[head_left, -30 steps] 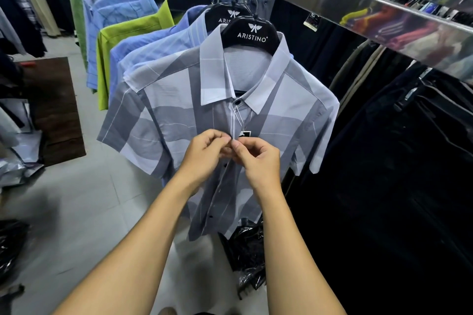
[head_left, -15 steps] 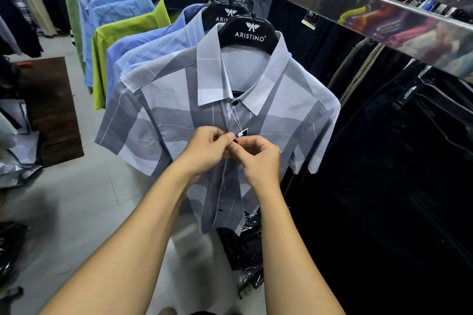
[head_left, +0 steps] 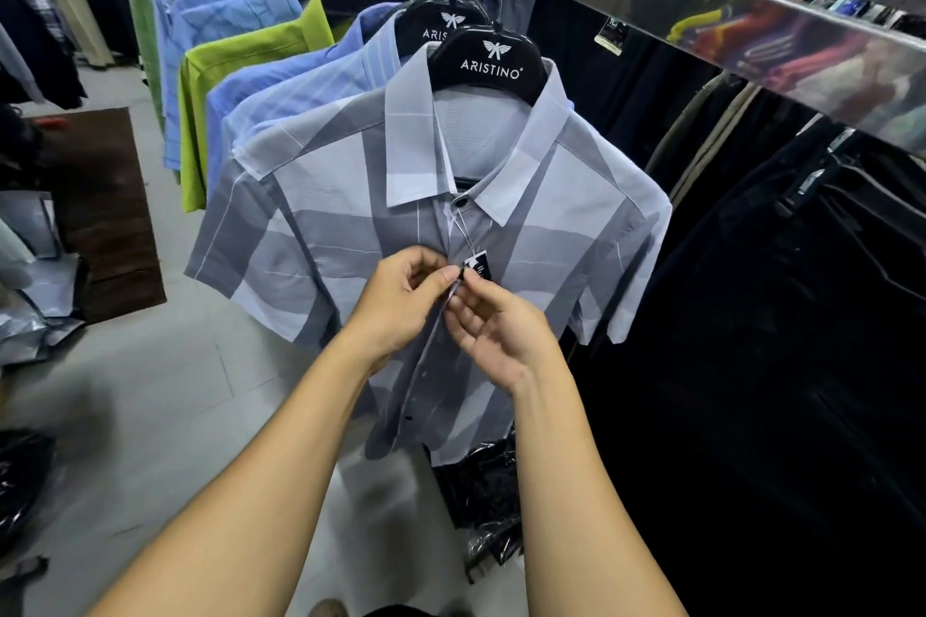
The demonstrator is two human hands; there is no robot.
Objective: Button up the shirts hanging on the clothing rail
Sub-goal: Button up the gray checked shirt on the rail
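Second button in hand: the left hand (head_left: 401, 303) and right hand (head_left: 503, 333) each pinch the front edges of the grey shirt (head_left: 576, 215) together. Next, the button probably has to be pushed through its hole.

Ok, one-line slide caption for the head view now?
Left hand and right hand pinch the placket of the grey shirt below its fastened top button, hung on a black hanger.

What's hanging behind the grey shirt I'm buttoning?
A light blue striped shirt on its own black hanger, then a green shirt further back. The grey shirt covers their fronts; buttons cannot be seen.
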